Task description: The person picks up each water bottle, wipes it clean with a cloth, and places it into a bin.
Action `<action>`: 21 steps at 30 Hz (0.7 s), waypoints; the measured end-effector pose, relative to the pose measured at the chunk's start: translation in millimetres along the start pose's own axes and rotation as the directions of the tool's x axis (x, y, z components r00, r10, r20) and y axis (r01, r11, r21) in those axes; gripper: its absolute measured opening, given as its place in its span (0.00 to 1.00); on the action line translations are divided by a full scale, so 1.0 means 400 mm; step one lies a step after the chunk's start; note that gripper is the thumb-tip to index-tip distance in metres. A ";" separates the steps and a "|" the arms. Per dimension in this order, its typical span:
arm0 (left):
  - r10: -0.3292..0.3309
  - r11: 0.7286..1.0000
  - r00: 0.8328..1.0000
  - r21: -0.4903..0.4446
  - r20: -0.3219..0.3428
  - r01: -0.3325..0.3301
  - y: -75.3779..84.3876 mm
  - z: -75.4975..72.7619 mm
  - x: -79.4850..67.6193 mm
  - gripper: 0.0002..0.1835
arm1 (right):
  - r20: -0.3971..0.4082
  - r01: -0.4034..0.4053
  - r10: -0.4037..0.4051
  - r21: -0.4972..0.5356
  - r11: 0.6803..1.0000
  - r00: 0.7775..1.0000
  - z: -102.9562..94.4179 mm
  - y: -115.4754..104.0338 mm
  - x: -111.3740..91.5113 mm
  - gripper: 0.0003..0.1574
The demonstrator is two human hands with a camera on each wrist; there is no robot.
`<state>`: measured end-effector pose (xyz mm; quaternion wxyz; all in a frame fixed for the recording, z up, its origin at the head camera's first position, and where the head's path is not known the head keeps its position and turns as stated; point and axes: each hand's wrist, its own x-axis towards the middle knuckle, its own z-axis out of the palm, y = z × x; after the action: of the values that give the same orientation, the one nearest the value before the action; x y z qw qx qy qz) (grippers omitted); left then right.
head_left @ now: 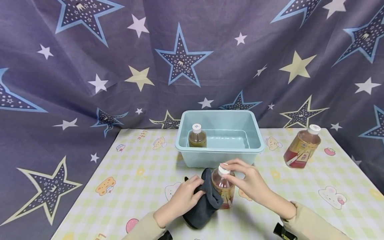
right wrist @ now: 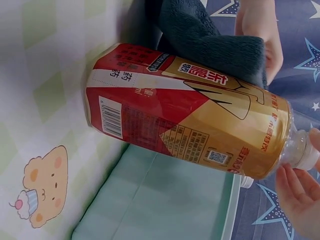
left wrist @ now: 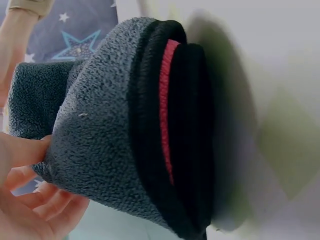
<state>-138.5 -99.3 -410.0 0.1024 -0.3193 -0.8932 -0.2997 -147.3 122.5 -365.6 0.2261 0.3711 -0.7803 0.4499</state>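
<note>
A folded dark grey towel [head_left: 200,210] stands bunched at the front of the table. My left hand [head_left: 187,194] grips its upper side, thumb and fingers pinching the fabric; its fleecy face, black edge and a red strip show in the left wrist view. Right beside the towel is a drink bottle [head_left: 225,192] with a gold and red label and a white cap [head_left: 223,170]. That cap is pinched between the thumb and fingers of my right hand [head_left: 251,182]. The towel [right wrist: 215,45] lies against the bottle's side and hides part of it.
Behind the hands sits a light blue plastic basin [head_left: 220,158] with another capped bottle [head_left: 197,137] inside, at its left. A third bottle [head_left: 302,146] stands at the right of the checked tablecloth [head_left: 144,186]. A star-patterned curtain [head_left: 126,43] hangs behind the table.
</note>
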 end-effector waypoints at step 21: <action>-0.078 0.992 0.973 0.116 0.218 0.054 -0.037 0.047 -0.005 0.08 | 0.003 0.006 -0.006 0.004 1.000 1.000 -0.002 -0.004 0.002 0.19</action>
<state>-146.4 -98.2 -432.7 0.0092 -0.3147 -0.9243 -0.2158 -146.5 122.1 -363.7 0.2253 0.3745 -0.7787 0.4502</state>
